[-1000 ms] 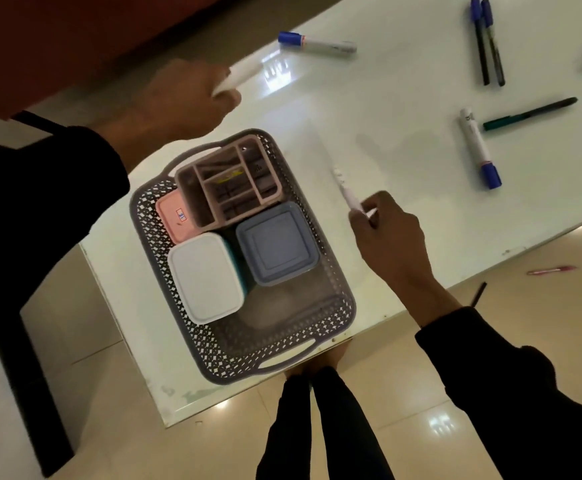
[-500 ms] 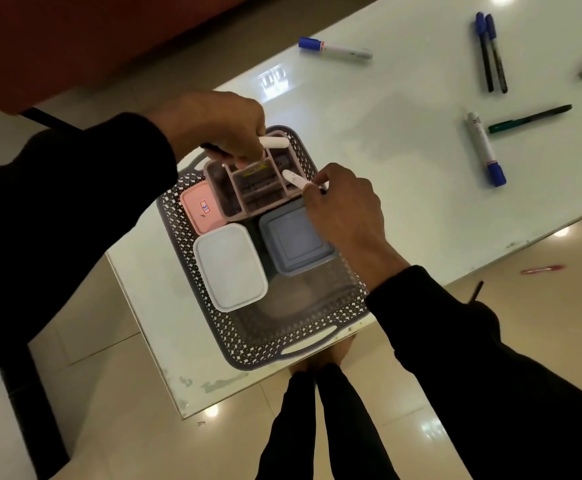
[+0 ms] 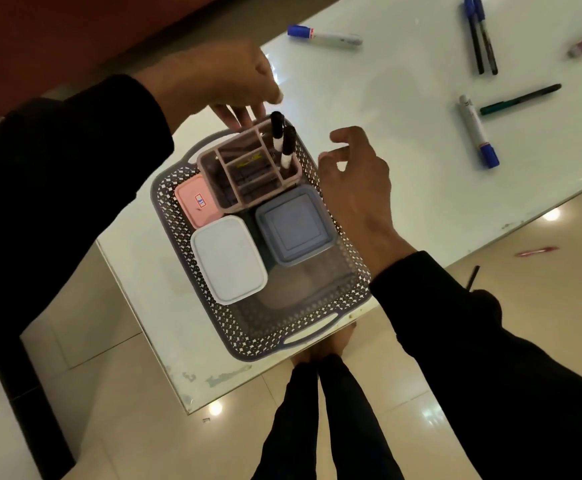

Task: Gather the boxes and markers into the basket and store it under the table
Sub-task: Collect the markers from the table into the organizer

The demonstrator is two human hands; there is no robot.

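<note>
With two markers upright in the pink organiser, both empty hands, left hand and right hand, fingers loosely spread, should lift straight clear without tipping them.

A single head-worn camera is looking steeply down from close above the basket, which is sitting at centre frame, the white table stretching toward two o'clock, floor tiles filling six o'clock.
</note>
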